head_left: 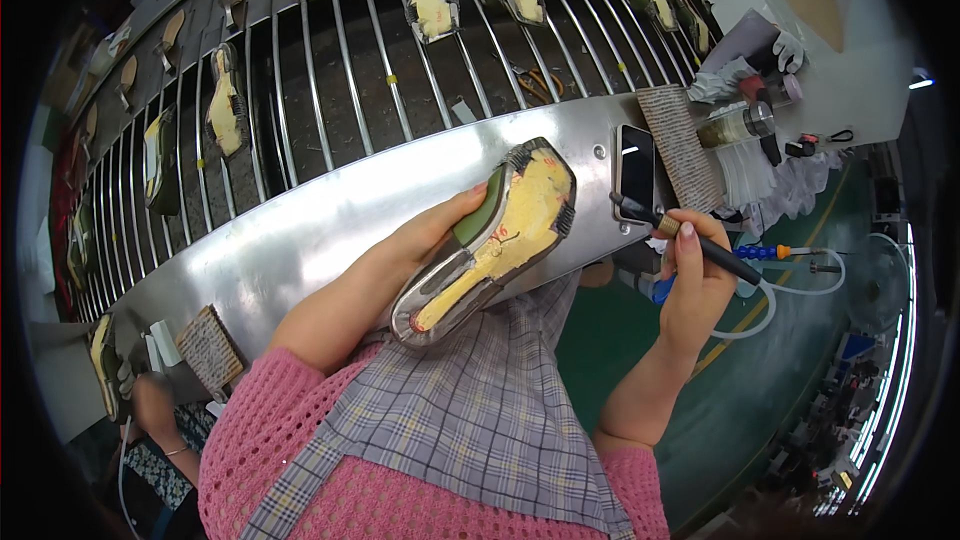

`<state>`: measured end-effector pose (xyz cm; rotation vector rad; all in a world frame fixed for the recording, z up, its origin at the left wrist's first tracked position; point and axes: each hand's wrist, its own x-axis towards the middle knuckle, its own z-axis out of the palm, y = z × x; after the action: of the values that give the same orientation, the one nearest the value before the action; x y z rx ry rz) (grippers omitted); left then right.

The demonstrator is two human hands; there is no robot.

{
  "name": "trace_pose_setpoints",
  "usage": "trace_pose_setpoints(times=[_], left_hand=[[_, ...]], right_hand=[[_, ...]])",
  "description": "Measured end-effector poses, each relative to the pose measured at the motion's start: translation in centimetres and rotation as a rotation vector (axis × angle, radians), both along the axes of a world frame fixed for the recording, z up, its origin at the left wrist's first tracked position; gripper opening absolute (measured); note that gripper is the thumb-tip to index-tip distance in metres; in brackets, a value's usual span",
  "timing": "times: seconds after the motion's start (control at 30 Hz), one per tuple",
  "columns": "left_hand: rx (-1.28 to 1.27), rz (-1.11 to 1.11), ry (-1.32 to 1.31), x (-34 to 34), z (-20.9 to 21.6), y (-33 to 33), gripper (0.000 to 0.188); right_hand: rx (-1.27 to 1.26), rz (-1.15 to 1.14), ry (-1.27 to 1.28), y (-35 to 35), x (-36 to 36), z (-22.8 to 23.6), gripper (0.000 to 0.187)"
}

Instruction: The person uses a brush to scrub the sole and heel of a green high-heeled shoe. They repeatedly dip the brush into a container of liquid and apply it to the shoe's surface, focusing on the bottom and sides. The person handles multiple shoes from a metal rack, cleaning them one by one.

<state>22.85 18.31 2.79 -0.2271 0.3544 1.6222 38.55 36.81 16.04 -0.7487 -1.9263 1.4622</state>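
My left hand (425, 235) grips a green shoe upper on its last (525, 210), bottom side up. The thumb lies along its green side; the other fingers are hidden beneath. The underside shows a pale yellow insole with red marks, ringed by dark, pleated edges at the toe. The toe points away from me, and the heel is near my apron. Off to the right, my right hand (697, 275) is closed around a black pen-like tool (728, 260) with a brass collar and a clear hose at its rear. Its tip points left, apart from the shoe.
A smooth metal ledge (300, 240) borders a rack of metal bars (385, 70) carrying several similar shoes. On the right are a phone (636, 170), a rough-textured block (680, 145) and a clear jar (735, 126). At lower left, a co-worker's hand (153, 405) is beside another shoe (104, 365).
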Motion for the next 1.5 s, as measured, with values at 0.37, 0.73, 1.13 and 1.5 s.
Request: trace_pose_setpoints(times=[0.37,0.73,1.13,1.5], left_hand=[[0.066,0.243,0.048,-1.0,-3.7,0.8,0.058],[0.033,0.266,0.153,-0.9,-3.2,3.5,0.057],[-0.124,0.338,0.455,0.7,1.2,5.9,0.05],[-0.049,0.284,0.471,0.6,0.3,5.9,0.051]], right_hand=[[-0.183,0.029,-0.202,3.5,-3.2,-15.6,0.032],[-0.169,-0.015,-0.13,3.5,-3.1,-10.5,0.027],[-0.015,0.048,0.098,-3.0,-2.1,-3.8,0.017],[0.842,0.187,-0.03,-3.1,-1.4,-2.4,0.025]])
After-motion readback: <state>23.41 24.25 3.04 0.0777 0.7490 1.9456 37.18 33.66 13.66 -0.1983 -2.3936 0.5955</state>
